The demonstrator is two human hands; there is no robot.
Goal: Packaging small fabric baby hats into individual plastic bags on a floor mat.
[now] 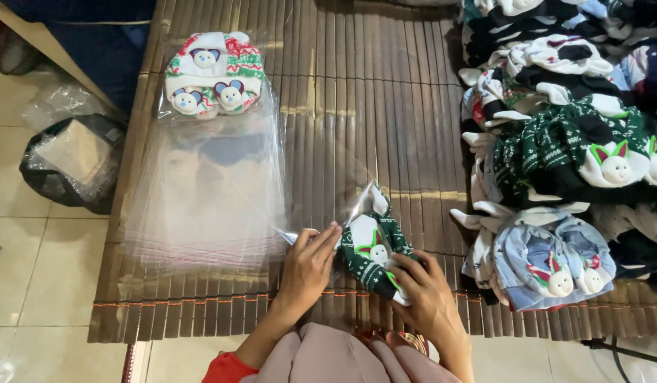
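Note:
My left hand (pixel 308 267) pinches the open edge of a clear plastic bag (pixel 343 202) lying on the brown slatted mat (pixel 371 106). My right hand (pixel 421 292) grips a folded bundle of dark green patterned socks (pixel 371 252) with white animal faces, its top end partly inside the bag's mouth. Both hands are near the mat's front edge.
A stack of clear bags (pixel 208 198) lies left of my hands. A packed bag of red, green and white socks (pixel 213 74) rests on its far end. Piled sock bundles (pixel 570 142) fill the right side. A dark bag (pixel 69 159) sits on the tiled floor at left.

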